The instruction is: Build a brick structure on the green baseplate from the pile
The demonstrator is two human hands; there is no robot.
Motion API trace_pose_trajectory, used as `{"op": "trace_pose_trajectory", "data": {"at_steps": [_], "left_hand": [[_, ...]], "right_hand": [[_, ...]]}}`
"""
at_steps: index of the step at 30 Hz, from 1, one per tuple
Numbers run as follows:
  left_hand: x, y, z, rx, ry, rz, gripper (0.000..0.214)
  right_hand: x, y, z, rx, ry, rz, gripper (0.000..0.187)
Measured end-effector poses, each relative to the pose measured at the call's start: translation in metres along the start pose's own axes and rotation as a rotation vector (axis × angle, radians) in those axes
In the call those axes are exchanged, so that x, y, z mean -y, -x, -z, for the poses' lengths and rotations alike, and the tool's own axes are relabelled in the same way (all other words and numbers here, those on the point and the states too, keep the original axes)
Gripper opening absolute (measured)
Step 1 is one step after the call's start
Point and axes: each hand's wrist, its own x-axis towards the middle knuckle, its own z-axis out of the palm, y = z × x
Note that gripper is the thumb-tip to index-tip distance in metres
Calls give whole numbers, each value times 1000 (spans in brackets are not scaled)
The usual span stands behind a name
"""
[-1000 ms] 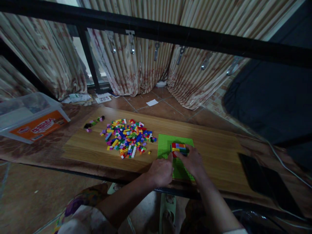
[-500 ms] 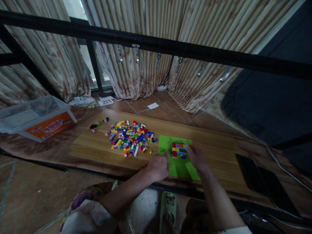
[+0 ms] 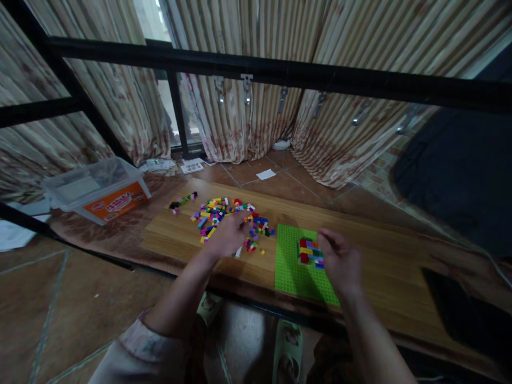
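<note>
**A:** What is the left grip [image 3: 230,236] doing?

**B:** It is reaching down into the pile of coloured plastic bricks [image 3: 224,216], with its fingers curling over the heap. The pile is spreading out beneath it and ahead of it on the wood-topped desk [image 3: 384,277]. I can't tell whether it is pinching a brick, because the fingers are hiding that.

**A:** And the right grip [image 3: 340,261]?

**B:** That one is hanging open, fingers loosely spread, and it isn't holding anything I can see. The small multicoloured brick block [image 3: 309,253] is sitting on the green studded baseplate [image 3: 292,272] just to its left, close by but apparently not touching it.

**A:** Which step are we watching?

**B:** Judging by the layout, the person is gathering bricks from the pile to build up that block, and the picking is what's under way.

**A:** What is the next move calling for?

**B:** I'd say it's calling for a brick to be carried from the left grip across to the block and pressed onto it, with the right grip steadying the block.
</note>
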Motion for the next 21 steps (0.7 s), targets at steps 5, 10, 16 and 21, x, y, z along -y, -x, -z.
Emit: {"op": "trace_pose_trajectory", "data": {"at_steps": [5, 10, 16, 21], "left_hand": [[27, -4, 48, -200, 129, 23, 47], [45, -3, 69, -295, 195, 29, 45], [52, -4, 66, -283, 150, -47, 40], [55, -2, 71, -246, 94, -68, 39]], "right_hand": [[18, 30, -31, 291, 72, 206, 24], [34, 62, -71, 526, 214, 402, 22], [41, 73, -112, 537, 452, 473, 38], [43, 72, -120, 570, 537, 478, 39]]}}
